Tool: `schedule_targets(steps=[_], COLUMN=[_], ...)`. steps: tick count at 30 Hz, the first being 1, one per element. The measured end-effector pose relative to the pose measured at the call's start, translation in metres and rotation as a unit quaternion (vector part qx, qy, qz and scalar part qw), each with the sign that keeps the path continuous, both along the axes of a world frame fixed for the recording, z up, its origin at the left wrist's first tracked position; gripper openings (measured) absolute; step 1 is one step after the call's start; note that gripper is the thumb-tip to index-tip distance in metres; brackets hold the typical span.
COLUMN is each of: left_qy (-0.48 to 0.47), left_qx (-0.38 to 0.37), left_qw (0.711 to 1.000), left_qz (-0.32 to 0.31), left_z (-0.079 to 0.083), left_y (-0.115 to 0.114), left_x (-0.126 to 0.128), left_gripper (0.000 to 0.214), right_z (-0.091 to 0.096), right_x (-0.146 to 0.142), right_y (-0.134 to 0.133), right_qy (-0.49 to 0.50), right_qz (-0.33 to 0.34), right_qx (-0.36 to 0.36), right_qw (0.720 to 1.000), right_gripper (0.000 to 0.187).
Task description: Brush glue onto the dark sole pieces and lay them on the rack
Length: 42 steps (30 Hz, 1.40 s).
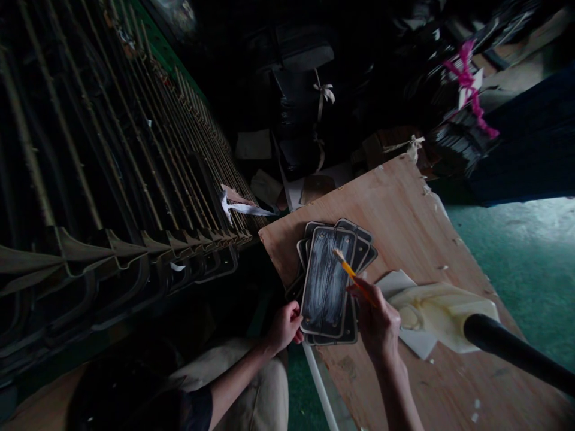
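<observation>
A paintbrush [345, 263] with a yellow-orange handle is gripped in my right hand [377, 320], its pale bristles over the top panel. That rectangular black panel [327, 281] has a light border, small metal dots near its corners and a seam down the middle. Whitish wet-looking streaks cover most of its face. Beneath it, several similar black panels [354, 227] lie fanned out in a loose stack. My left hand [286, 326] is closed at the panel's lower left corner, fingers curled against the edge; the fingertips are partly hidden.
The panels lie on a plywood board [395, 203]. A translucent yellowish plastic container [442, 305] and a black rod-like thing [512, 344] are at the right. A rack [112, 137] of dark pieces stands on the left. Tied dark stacks [296, 102] lie behind.
</observation>
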<state>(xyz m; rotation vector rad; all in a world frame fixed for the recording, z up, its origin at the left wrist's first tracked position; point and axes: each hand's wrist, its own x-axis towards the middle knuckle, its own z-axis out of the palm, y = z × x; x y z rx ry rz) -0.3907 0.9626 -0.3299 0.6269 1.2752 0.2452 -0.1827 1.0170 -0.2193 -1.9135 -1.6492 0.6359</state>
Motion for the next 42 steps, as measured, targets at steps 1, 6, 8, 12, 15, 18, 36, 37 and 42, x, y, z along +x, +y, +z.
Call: schedule_targets(steps=[1,6,8,12,15,18,36,37,42], left_qy=[0.001,0.004,0.003,-0.007,-0.012,-0.014,-0.025,-0.027,-0.035], left_qx=[0.000,-0.013,-0.015,-0.019,-0.026,-0.029,-0.034,-0.033,-0.032], left_qw=[1.000,1.000,1.000,1.000,0.999,0.999,0.999,0.999,0.999], left_qz=[-0.001,-0.002,0.000,0.010,0.018,0.019,0.022,0.021,0.009], left_z=[0.000,-0.002,-0.003,-0.001,0.000,0.000,0.000,0.000,0.006], left_y=[0.001,0.003,0.003,0.002,0.003,0.003,0.004,0.004,0.006], left_x=[0.000,0.000,0.000,-0.001,-0.002,-0.002,-0.003,-0.003,-0.003], left_gripper=[0.018,0.010,0.007,0.006,0.007,0.011,0.023,0.024,0.029], right_z=[-0.004,-0.030,-0.032,-0.016,0.000,0.010,0.008,0.007,0.004], right_x=[0.001,-0.002,-0.009,-0.023,-0.027,-0.020,-0.016,-0.014,-0.019], right_y=[0.012,0.022,-0.008,-0.084,-0.117,-0.118,-0.141,-0.139,-0.133], right_qy=[-0.005,0.004,0.024,0.064,0.097,0.098,0.004,-0.012,-0.017], right_qz=[-0.003,0.061,0.084,0.102,0.112,0.123,-0.014,-0.035,-0.081], right_qx=[0.020,0.008,-0.024,-0.122,-0.191,-0.219,-0.178,-0.163,-0.120], right_qw=[1.000,0.998,0.996,0.985,0.970,0.963,0.984,0.986,0.989], right_gripper=[0.022,0.024,0.025,0.028,0.029,0.026,0.024,0.025,0.027])
